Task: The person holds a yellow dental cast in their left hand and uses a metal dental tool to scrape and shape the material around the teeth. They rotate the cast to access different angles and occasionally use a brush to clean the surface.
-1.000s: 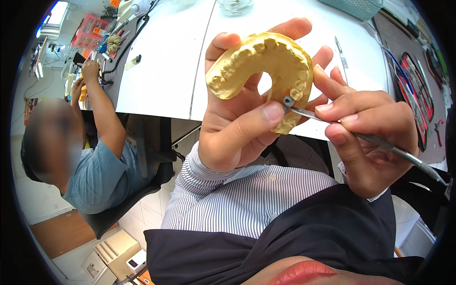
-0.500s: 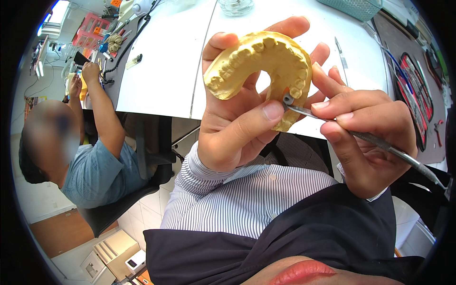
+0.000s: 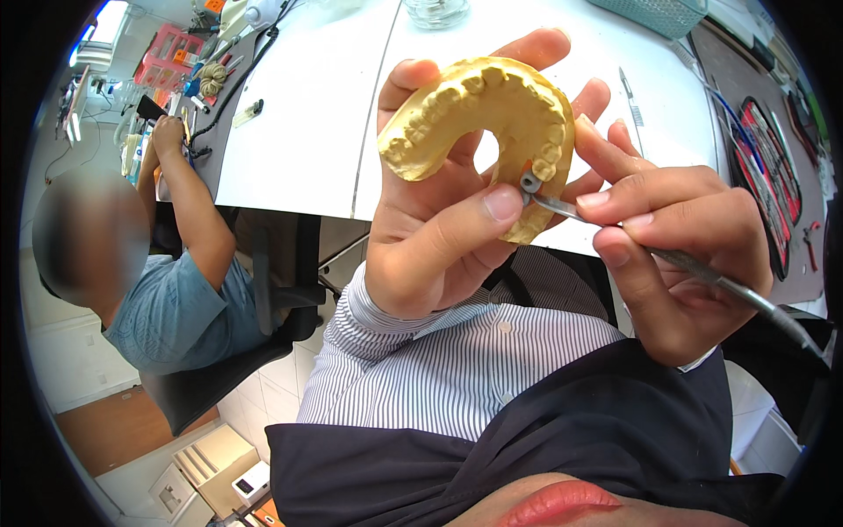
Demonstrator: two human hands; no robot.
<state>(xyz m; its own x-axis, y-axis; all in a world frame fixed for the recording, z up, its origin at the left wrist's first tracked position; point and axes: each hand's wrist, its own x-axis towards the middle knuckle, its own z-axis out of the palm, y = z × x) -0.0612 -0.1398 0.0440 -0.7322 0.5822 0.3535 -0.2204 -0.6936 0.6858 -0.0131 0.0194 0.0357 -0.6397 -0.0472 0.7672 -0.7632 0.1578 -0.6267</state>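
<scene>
A yellow horseshoe-shaped dental cast (image 3: 421, 140) with a row of moulded teeth is held up by my left hand (image 3: 430, 255). The left thumb presses near its right end and the fingers support it from behind. Beside the thumbtip sits a small grey metal piece (image 3: 529, 183) with a hole in it, next to an orange-red patch on the cast. My right hand (image 3: 685, 237) grips a slim metal dental instrument (image 3: 702, 268) like a pen. Its tip reaches the cast at the lower edge of the grey piece; whether they touch I cannot tell.
On the white table (image 3: 299, 132) lie a scalpel (image 3: 628, 92), a glass dish (image 3: 436, 12) and a teal basket (image 3: 654, 13). A red-and-black tool case (image 3: 768, 167) stands open at the right. To the left, a person in a blue shirt (image 3: 189, 307) works at the bench.
The cast has tilted slightly in my left hand, so the grey piece shows more fully. The instrument tip stays beside it. The co-worker's head and hands have shifted a little.
</scene>
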